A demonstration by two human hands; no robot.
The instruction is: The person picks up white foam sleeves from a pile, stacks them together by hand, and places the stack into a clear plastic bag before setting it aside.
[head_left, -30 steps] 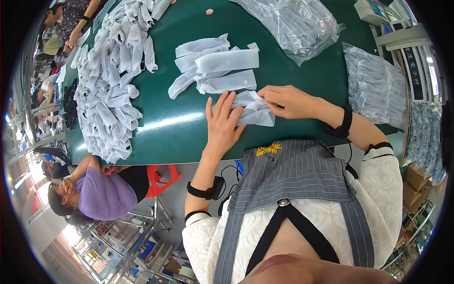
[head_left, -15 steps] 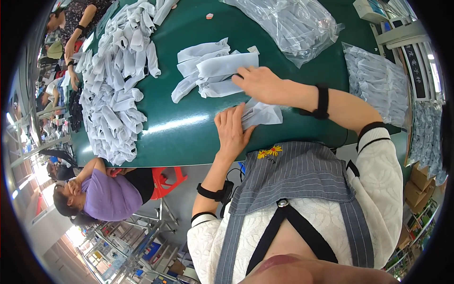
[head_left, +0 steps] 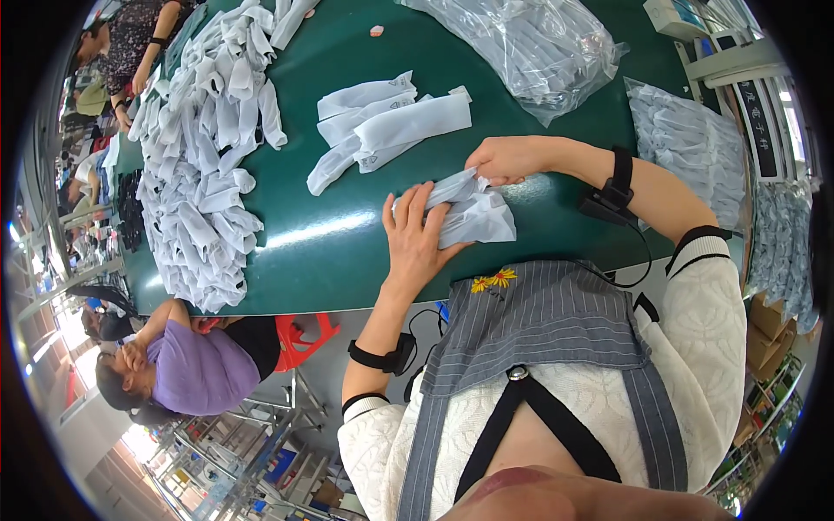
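Note:
Two frosted white packets lie together on the green table just in front of me, the nearer packet point(head_left: 479, 217) below the other packet point(head_left: 447, 187). My left hand point(head_left: 415, 239) rests over their left ends with its fingers spread and its thumb along the near side. At the right end of the farther packet, my right hand point(head_left: 506, 161) is closed, pinching its tip. What is inside the packets cannot be made out. Beyond my hands lies a small group of similar packets point(head_left: 365, 108), with one long packet point(head_left: 413, 123) on top.
A large heap of frosted packets point(head_left: 200, 191) covers the table's left side. A clear bag full of packets point(head_left: 539, 52) lies at the far side, another bagged bundle point(head_left: 686, 143) at right. One person in purple point(head_left: 204, 365) sits at left; another person point(head_left: 139, 43) stands at far left.
My right hand has moved from the packet group back toward me and slightly right, and now pinches a second packet beside the nearer one. The group beyond has one packet fewer.

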